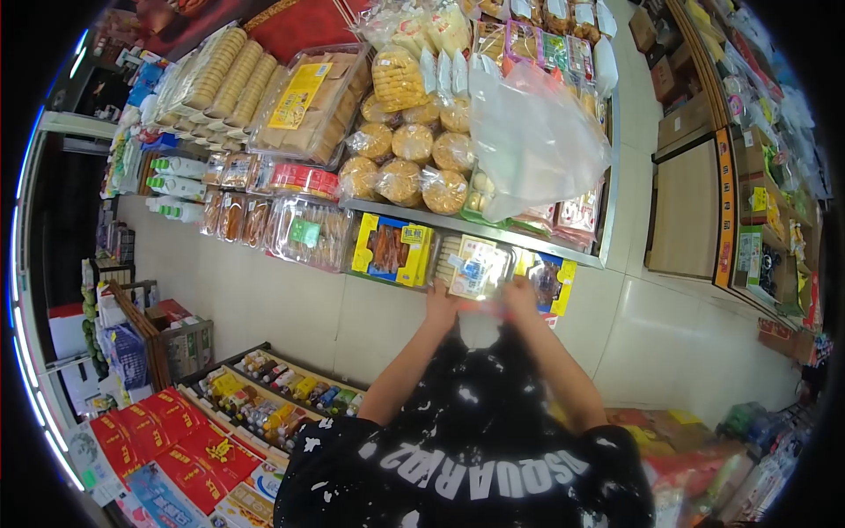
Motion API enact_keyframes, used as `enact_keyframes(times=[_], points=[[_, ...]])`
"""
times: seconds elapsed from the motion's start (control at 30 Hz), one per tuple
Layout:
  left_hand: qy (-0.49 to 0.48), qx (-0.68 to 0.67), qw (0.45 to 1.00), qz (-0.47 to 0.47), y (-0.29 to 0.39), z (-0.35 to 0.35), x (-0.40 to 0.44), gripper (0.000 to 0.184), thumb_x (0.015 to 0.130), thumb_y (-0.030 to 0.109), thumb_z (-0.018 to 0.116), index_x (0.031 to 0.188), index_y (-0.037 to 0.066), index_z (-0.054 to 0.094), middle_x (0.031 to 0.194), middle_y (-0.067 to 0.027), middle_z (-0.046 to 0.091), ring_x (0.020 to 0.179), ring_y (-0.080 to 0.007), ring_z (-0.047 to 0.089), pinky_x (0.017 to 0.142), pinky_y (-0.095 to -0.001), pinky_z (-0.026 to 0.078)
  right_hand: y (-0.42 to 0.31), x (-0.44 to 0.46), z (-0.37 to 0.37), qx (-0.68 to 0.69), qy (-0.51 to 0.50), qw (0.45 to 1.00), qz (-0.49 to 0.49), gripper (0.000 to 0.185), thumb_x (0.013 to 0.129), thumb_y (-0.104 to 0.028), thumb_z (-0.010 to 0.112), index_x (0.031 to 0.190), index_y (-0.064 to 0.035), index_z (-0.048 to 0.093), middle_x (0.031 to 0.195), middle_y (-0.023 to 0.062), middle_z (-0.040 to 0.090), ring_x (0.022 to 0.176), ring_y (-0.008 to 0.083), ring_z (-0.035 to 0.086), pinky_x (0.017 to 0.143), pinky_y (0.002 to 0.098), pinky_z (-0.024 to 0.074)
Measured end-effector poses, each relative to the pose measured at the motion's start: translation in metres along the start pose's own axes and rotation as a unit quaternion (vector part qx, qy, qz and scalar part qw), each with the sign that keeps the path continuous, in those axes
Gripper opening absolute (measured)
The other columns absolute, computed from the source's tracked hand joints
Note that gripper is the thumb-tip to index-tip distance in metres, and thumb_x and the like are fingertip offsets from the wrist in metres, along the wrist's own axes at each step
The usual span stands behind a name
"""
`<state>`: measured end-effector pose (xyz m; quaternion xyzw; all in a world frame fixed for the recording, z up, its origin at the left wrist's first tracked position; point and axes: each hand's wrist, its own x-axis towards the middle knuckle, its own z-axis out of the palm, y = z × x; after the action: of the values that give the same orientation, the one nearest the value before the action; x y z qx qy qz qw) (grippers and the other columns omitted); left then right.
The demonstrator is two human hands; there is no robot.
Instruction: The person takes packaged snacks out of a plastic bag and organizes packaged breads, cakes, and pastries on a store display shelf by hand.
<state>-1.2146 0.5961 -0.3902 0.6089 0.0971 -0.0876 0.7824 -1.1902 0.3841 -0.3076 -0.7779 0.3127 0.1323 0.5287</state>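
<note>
Both hands are at the near side of a clear plastic box of pastries (pixel 447 257) with a printed label on its lid. My left hand (pixel 441 304) grips its near left corner. On the near right corner, my right hand (pixel 521 299) has its fingers closed; they are slightly blurred. The box sits between a yellow-and-blue boxed snack (pixel 392 253) on the left and a similar yellow-and-blue box (pixel 562 286) on the right, partly behind my right hand. Just beyond it runs the metal edge (pixel 422 216) of the display stand.
Bagged round biscuits (pixel 412 143) and a translucent plastic bag (pixel 541 132) lie on the stand. To the left are a clear tray of snacks (pixel 305 231) and a large lidded box (pixel 308 106). A drinks rack (pixel 264 396) stands behind at left; shelves (pixel 757 202) line the right.
</note>
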Motion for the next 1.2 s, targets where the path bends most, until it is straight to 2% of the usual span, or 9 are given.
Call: enact_keyframes(times=[0.1,0.2,0.6,0.67,0.8,0.9,1.0,1.13,1.2], points=[[0.118,-0.303,0.915,-0.24,0.07,0.018,-0.016,0.05,0.1,0.034,0.042,0.138,0.003,0.028,0.128,-0.0196,0.048,0.113,-0.0341,0.053,0.09,-0.0451,0.049,-0.02,-0.019,-0.007,0.047,0.007,0.998,0.044,0.032,0.077,-0.014,0.064,0.102,0.0041,0.057,0.091,0.0133,0.061,0.08,0.0215,0.059,0.069,0.0314,0.0486],[0.104,-0.26,0.917,-0.284,0.111,0.027,-0.026,0.05,0.101,0.038,0.04,0.137,0.005,0.03,0.128,-0.0193,0.048,0.113,-0.0331,0.054,0.092,-0.0468,0.048,-0.013,-0.024,-0.005,0.111,0.025,0.992,0.052,0.018,0.079,-0.013,0.064,0.09,-0.0041,0.053,0.08,0.0045,0.055,0.067,0.0121,0.052,0.057,0.026,0.0444],[0.001,-0.134,0.958,-0.253,0.174,0.024,-0.032,0.045,0.098,0.039,0.049,0.127,0.006,0.041,0.122,-0.0151,0.053,0.11,-0.0292,0.056,0.095,-0.0446,0.047,-0.038,-0.07,-0.039,0.455,-0.119,0.881,0.053,0.019,0.095,-0.018,0.056,0.112,-0.0128,0.051,0.114,0.0019,0.059,0.103,0.019,0.058,0.084,0.04,0.0521],[-0.112,0.108,0.988,0.024,0.121,-0.022,-0.023,0.044,0.095,0.03,0.056,0.131,0.008,0.043,0.118,-0.0094,0.056,0.111,-0.0244,0.053,0.089,-0.0363,0.048,-0.055,-0.076,-0.046,0.458,-0.113,0.88,0.063,0.021,0.094,-0.019,0.058,0.113,-0.0124,0.051,0.112,0.0017,0.06,0.1,0.0181,0.059,0.083,0.0384,0.0523],[0.268,0.078,0.96,0.005,0.177,-0.092,-0.004,0.048,0.091,0.03,0.061,0.125,-0.001,0.048,0.127,-0.0171,0.046,0.117,-0.0294,0.046,0.102,-0.0398,0.035,-0.064,-0.078,-0.061,0.4,-0.107,0.908,0.059,0.025,0.093,-0.02,0.06,0.115,-0.0122,0.051,0.113,0.0015,0.06,0.1,0.0177,0.06,0.084,0.0385,0.0524],[0.358,0.241,0.899,-0.07,0.166,-0.132,0.007,0.058,0.088,0.039,0.064,0.131,0.006,0.045,0.132,-0.0143,0.043,0.12,-0.0281,0.043,0.1,-0.0429,0.036,-0.06,-0.079,-0.062,0.423,-0.134,0.896,0.038,0.028,0.093,-0.021,0.061,0.117,-0.0123,0.051,0.113,0.001,0.06,0.1,0.0175,0.06,0.084,0.0388,0.0527],[0.261,-0.02,0.942,-0.209,0.181,-0.132,0.013,0.066,0.086,0.046,0.063,0.136,0.011,0.039,0.132,-0.0115,0.043,0.122,-0.0295,0.041,0.097,-0.0486,0.038,-0.069,-0.083,-0.065,0.421,-0.13,0.897,0.035,0.026,0.094,-0.018,0.056,0.117,-0.0082,0.049,0.113,0.0073,0.057,0.102,0.0206,0.059,0.081,0.0389,0.0546],[0.237,0.04,0.946,-0.219,0.166,-0.144,0.023,0.069,0.085,0.05,0.062,0.136,0.013,0.036,0.131,-0.0103,0.043,0.123,-0.0301,0.041,0.094,-0.0561,0.039,-0.077,-0.091,-0.08,0.409,-0.116,0.904,0.045,0.026,0.094,-0.019,0.056,0.118,-0.0085,0.05,0.111,0.0043,0.06,0.101,0.0189,0.06,0.083,0.0376,0.0536],[0.19,-0.12,0.948,-0.224,0.163,-0.145,0.025,0.064,0.085,0.045,0.065,0.135,0.014,0.037,0.129,-0.0098,0.045,0.119,-0.0307,0.045,0.091,-0.0578,0.043,-0.079,-0.09,-0.09,0.407,-0.11,0.906,0.039,0.026,0.095,-0.021,0.057,0.117,-0.0103,0.051,0.109,0.0016,0.061,0.099,0.0173,0.061,0.083,0.0361,0.0535]])
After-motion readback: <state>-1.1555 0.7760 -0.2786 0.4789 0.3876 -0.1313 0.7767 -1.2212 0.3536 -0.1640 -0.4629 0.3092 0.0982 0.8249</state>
